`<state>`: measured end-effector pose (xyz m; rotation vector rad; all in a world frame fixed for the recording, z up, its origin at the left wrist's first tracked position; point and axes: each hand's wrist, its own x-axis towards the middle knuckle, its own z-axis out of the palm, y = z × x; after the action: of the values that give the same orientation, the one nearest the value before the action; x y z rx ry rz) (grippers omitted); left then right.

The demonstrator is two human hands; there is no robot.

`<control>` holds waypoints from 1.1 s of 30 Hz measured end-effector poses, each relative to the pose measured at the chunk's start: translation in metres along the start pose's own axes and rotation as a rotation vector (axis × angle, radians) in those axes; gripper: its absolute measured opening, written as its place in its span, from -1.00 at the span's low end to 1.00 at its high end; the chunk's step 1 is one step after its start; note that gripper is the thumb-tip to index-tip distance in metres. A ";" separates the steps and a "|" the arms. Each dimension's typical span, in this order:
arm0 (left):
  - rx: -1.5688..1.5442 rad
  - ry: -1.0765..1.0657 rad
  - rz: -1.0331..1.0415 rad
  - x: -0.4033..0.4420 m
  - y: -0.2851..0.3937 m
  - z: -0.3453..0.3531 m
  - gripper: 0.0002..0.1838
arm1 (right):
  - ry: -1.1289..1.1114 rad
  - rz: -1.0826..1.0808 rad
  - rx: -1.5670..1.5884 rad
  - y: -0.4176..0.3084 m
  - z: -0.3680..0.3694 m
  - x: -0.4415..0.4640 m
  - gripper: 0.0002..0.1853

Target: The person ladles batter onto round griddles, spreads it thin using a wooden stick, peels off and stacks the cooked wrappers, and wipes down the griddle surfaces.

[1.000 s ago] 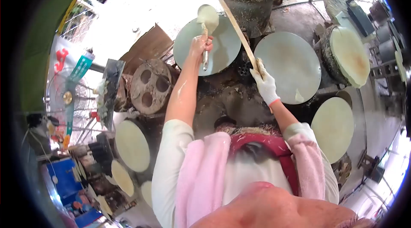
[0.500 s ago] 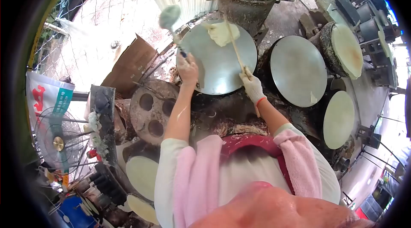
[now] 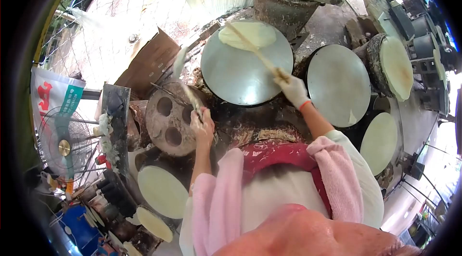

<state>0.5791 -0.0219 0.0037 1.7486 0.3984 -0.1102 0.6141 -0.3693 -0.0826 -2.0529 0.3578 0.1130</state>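
Observation:
My left hand (image 3: 202, 124), bare, is wrapped round the handle of a ladle (image 3: 180, 62). Its pale bowl points up and away, left of the large round griddle (image 3: 231, 80). In my gloved right hand (image 3: 293, 91) is a long wooden stick (image 3: 257, 54), slanting up and left over that griddle. Under the stick's far part, a pale rounded sheet of batter (image 3: 250, 35) lies on the griddle's far side. The stick's far end reaches the batter's upper left edge; whether it touches the surface I cannot tell.
A second round griddle (image 3: 339, 87) stands to the right, with a small pale scrap on it. Further pale rounds (image 3: 395, 68) lie on griddles at right and lower left. A stove top with holes (image 3: 156, 124), a cardboard sheet (image 3: 147, 66) and a fan (image 3: 64, 148) are left.
My left hand has drawn the ladle back, down and left, away from the griddle. My right hand has swung the stick's far end leftwards, and the batter is wider and smoother.

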 end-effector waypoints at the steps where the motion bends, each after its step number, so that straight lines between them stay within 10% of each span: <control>1: -0.001 0.026 -0.015 -0.008 0.003 -0.003 -0.78 | 0.068 -0.035 -0.016 -0.007 -0.022 -0.004 -0.49; 7: 0.496 0.157 0.329 -0.014 -0.071 -0.018 -0.75 | -0.193 0.189 0.244 -0.008 -0.012 0.012 -0.49; 15: -0.058 0.150 -0.232 -0.052 -0.013 -0.006 -0.80 | -0.159 -0.007 0.069 0.035 -0.073 0.073 -0.49; 18: -0.120 0.191 -0.245 -0.052 -0.018 0.005 -0.82 | -0.486 0.295 0.198 -0.039 -0.053 0.058 -0.49; 22: -0.077 0.236 -0.235 -0.057 -0.015 0.015 -0.78 | -0.468 -0.148 0.179 0.016 -0.051 0.083 -0.42; 33: -0.088 0.257 -0.365 -0.070 -0.012 0.022 -0.82 | -0.733 0.048 0.037 -0.014 -0.077 0.115 -0.45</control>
<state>0.5132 -0.0556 0.0083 1.5916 0.8968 -0.1268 0.7222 -0.4533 -0.0592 -1.8180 -0.0509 0.8506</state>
